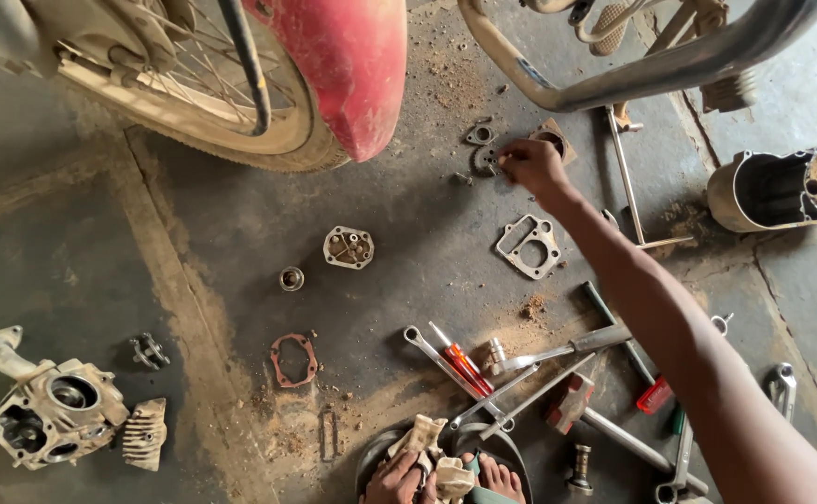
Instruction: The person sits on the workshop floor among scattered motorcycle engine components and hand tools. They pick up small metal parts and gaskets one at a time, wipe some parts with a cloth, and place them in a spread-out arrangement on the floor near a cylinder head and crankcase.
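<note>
My right hand (530, 166) reaches far forward across the dirty concrete floor, its fingers closed around a small dark sprocket-like metal part (486, 161) lying beside a small metal bracket (479, 134) and a square gasket piece (552, 138). My left hand (397, 480) is at the bottom edge, gripping a dirty crumpled rag (424, 441) above a dark round pan (446, 446). My foot (495, 476) shows next to it.
A motorcycle wheel (194, 112) and red fender (348, 65) stand at the top, a chrome exhaust pipe (651, 70) at the right. A cylinder head (49, 411), cover plates (349, 247) (529, 245), red gasket (293, 360), wrenches and screwdrivers (464, 369), cylinder barrel (777, 191) lie around.
</note>
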